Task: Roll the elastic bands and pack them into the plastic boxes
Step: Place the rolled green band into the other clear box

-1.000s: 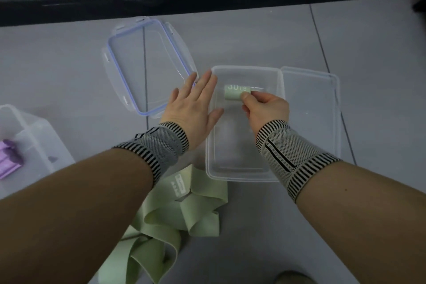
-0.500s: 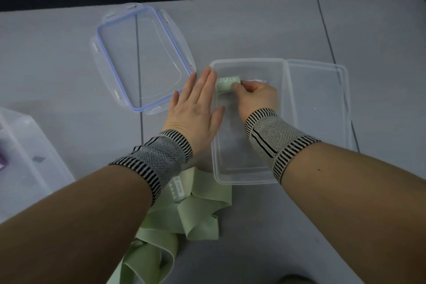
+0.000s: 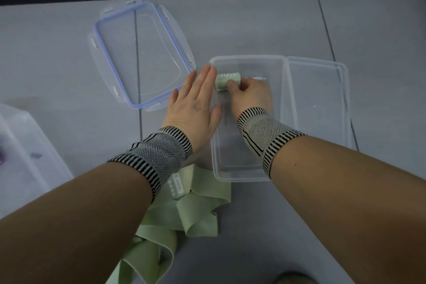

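Grey floor tiles run up to a dark strip along the far wall, and nearest the camera a loose heap of pale green bands (image 3: 184, 212) lies partly under the left forearm, its small white tag too blurred to read. Beyond it, the left hand (image 3: 196, 104) lies flat with straight fingers against the left wall of the clear box (image 3: 239, 173), while the right hand (image 3: 251, 94) pinches a rolled green band (image 3: 224, 78) printed "30 LB" in the box's far left corner. A second box (image 3: 322, 99) touches its right side, a blue-rimmed lid (image 3: 143, 53) lies farther left, and a bin (image 3: 34, 152) sits at the left edge.
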The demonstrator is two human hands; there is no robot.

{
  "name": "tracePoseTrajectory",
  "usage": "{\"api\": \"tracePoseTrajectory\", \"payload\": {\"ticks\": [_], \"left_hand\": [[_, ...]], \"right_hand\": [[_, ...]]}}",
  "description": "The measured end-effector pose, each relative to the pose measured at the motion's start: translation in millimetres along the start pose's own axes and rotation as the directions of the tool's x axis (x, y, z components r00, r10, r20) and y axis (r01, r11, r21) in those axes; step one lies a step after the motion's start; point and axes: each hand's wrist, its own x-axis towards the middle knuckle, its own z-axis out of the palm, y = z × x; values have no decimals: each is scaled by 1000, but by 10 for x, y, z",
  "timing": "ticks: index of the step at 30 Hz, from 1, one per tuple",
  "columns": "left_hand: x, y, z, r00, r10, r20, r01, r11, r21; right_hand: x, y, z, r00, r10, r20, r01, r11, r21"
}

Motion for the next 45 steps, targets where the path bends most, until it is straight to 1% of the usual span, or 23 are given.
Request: {"api": "tracePoseTrajectory", "payload": {"ticks": [8, 14, 18, 21, 25, 28, 33, 35, 37, 40, 45], "left_hand": [[-1, 2, -1, 1000, -9, 8, 9, 1000, -3], [-1, 7, -12, 1000, -14, 5, 14, 1000, 8], [0, 11, -10, 1000, -15, 10, 15, 1000, 4], [-1, 15, -6, 1000, -19, 8, 19, 1000, -6], [2, 12, -11, 1000, -15, 8, 15, 1000, -5], [4, 12, -11, 1000, -17, 9, 17, 1000, -4], [3, 10, -3, 1000, -11, 7, 11, 1000, -4], [0, 14, 3, 1000, -11, 4, 11, 1000, -9], [-2, 16, 3, 1000, -13, 4, 13, 1000, -10], [-5, 13, -9, 1000, -12, 8, 12, 1000, -7], [-3, 5, -13, 1000, -9, 7, 9, 1000, -3]], "right_hand": [[-14, -17, 11, 1000, 2, -7, -2, 1000, 1], [-54, -35, 10, 995, 91, -43, -88, 993, 78], [-61, -49, -4, 992, 121, -28, -118, 989, 91], [-72, -23, 8, 995, 94, -27, -91, 993, 71], [-37, 9, 4, 999, -32, -18, 32, 999, -31], [7, 12, 0, 997, -75, -14, 74, 995, -68], [31, 24, -16, 991, -125, 56, 130, 985, -111], [38, 27, -34, 990, -125, 72, 133, 985, -115], [41, 39, -43, 989, -119, 84, 125, 989, -73], [21, 54, -61, 992, -91, 84, 91, 996, 8], [16, 47, -79, 997, -36, 70, 32, 998, 54]]}}
